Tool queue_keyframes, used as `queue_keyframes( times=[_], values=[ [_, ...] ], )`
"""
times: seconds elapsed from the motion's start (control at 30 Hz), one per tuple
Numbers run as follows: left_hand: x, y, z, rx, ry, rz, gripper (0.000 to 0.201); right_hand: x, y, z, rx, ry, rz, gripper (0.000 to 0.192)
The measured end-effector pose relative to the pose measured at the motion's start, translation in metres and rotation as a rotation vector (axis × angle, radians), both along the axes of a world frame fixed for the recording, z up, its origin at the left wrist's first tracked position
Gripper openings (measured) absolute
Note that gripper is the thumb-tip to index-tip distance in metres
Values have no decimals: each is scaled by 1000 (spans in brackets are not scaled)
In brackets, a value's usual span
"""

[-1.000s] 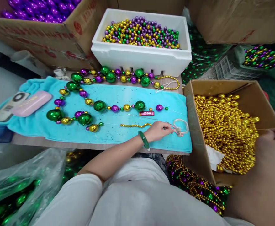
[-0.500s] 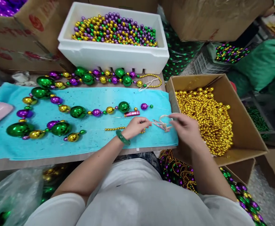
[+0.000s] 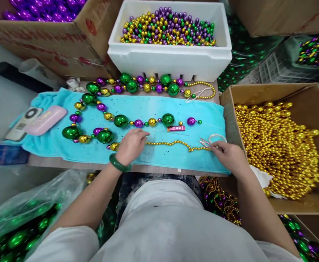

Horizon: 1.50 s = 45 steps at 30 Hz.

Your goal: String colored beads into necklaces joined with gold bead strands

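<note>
A strand of small gold beads (image 3: 172, 143) lies stretched across the turquoise towel (image 3: 154, 156). My left hand (image 3: 131, 145), with a green bangle on the wrist, pinches the strand's left end beside a gold ball. My right hand (image 3: 228, 154) holds the strand's right end near small scissors (image 3: 205, 142) and a coil of white thread (image 3: 217, 137). Behind the hands lies a long necklace of big green, purple and gold balls (image 3: 121, 121), with a small red lighter (image 3: 176, 128) next to it.
A white foam box (image 3: 170, 62) of mixed beads stands at the back. A cardboard box (image 3: 309, 109) of gold bead strands sits to the right. A pink case (image 3: 46, 120) and a remote lie at the left. Bags of green balls (image 3: 14, 233) sit below.
My left hand has slid left along the gold strand, and my right hand has come back from over the gold box to the towel. The strand now lies longer between them.
</note>
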State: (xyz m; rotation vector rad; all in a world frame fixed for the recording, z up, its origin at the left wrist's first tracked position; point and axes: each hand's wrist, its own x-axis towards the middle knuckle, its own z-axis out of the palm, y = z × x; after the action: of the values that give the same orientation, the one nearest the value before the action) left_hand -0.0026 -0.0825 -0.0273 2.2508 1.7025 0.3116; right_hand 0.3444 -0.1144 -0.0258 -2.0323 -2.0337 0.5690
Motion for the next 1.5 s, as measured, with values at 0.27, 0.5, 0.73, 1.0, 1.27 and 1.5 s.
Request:
queue_keyframes(
  times=[0.27,0.5,0.73,1.0,1.27,1.5],
  values=[
    [-26,-13,-30,-53,140,-28,25,1,-1,-22,63,296,-158,21],
    [-31,-6,-40,-50,-5,-70,24,-14,-4,-28,81,675,-393,23],
    [-48,-16,-28,-346,-308,222,17,-11,-2,-16,24,1194,-533,30],
    [-66,-20,-20,-172,79,194,16,-11,-23,-34,102,606,-516,20],
    [-74,-16,-29,-138,188,159,25,5,-34,-40,-85,66,-219,16],
    [-80,-19,-32,-152,134,191,34,10,-36,-36,-101,244,-252,23]
  ],
)
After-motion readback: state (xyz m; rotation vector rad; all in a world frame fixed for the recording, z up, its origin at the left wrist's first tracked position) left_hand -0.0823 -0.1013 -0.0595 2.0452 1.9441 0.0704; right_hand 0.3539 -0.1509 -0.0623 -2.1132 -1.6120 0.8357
